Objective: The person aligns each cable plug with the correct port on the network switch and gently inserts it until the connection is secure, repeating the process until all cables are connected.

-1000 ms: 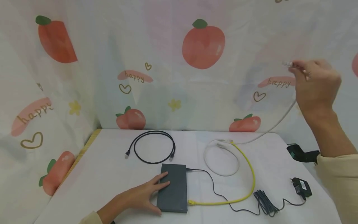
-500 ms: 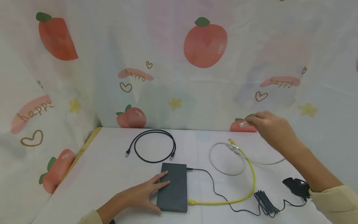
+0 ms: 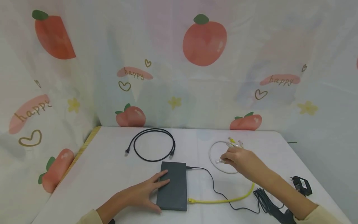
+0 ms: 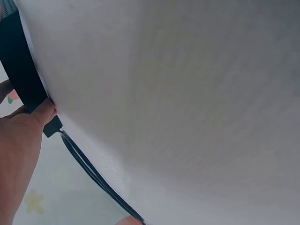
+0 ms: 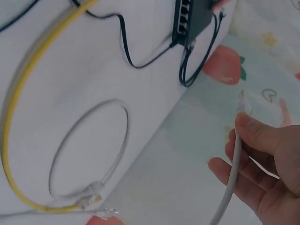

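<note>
A dark network switch [image 3: 172, 186] lies on the white table. My left hand [image 3: 137, 196] rests on its left part, fingers spread over the top and thumb against the near edge. In the right wrist view, the side of the switch [image 5: 183, 21] shows a row of ports. A yellow Ethernet cable [image 3: 218, 201] and a thin black power cord [image 3: 204, 169] run into its right side. My right hand [image 3: 241, 160] pinches a white Ethernet cable [image 5: 233, 173] just behind its clear plug [image 5: 242, 101], over a white cable coil [image 3: 213, 146].
A coiled black Ethernet cable [image 3: 153, 161] lies behind the switch. At the right are a black power adapter [image 3: 302, 185] and a bundled cord [image 3: 263, 200], partly under the right forearm. A patterned cloth [image 3: 179, 93] hangs behind the table.
My right hand has come down and left from high at the right, bringing the white cable's plug low over the table. The left hand has stayed on the switch.
</note>
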The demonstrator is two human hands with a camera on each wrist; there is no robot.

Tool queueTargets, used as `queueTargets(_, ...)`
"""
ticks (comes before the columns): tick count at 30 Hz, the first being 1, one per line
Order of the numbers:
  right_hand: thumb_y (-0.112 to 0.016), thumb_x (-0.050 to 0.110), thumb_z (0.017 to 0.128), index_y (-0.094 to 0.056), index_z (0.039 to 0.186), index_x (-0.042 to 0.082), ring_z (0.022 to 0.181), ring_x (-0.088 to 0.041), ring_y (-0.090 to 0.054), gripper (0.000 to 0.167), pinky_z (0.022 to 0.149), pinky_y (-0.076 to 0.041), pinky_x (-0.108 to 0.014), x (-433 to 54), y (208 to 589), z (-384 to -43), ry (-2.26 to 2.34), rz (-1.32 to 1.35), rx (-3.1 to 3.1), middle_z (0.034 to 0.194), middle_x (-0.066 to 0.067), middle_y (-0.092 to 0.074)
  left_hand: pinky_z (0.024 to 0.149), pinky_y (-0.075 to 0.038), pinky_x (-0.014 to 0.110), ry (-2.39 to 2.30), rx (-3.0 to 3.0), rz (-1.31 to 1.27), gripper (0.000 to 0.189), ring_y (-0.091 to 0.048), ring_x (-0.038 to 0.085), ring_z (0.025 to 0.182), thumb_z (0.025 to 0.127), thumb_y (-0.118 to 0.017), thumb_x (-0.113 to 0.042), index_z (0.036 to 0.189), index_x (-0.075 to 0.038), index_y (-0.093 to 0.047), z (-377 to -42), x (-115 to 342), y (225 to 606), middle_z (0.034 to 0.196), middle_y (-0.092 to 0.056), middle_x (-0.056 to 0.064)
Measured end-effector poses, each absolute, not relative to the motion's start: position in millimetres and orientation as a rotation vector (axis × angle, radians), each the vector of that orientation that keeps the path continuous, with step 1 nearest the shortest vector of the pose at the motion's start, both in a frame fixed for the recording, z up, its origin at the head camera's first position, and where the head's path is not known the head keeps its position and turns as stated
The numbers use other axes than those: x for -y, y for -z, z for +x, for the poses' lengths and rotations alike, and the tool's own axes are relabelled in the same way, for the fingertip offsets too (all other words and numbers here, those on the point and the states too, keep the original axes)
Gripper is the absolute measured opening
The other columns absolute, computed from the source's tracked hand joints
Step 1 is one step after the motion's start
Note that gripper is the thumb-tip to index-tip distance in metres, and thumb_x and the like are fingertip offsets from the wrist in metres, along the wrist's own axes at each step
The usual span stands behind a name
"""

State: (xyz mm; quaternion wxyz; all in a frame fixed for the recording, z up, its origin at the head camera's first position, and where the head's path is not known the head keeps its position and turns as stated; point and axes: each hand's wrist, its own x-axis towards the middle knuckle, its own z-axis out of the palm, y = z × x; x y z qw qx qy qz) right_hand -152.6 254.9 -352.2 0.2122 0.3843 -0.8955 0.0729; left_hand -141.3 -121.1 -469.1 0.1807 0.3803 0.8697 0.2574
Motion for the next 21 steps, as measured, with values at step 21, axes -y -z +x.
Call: queueTargets(21, -0.077, 0.008, 0.076, -0.074, 0.087, 0.010, 0.070, 0.001, -0.058, 0.012, 0.060, -0.049, -0.020, -205, 449, -137, -0.815, 1.004, 2.827, 0.079, 0.007, -0.068, 0.102, -0.035, 0.045, -0.729, -2.474, 1.107, 0.097, -0.019, 0.030, 0.139, 0.071, -0.071, -0.061, 0.149, -0.020, -0.031, -140, 121, 467, 0.157, -0.004, 0.002)
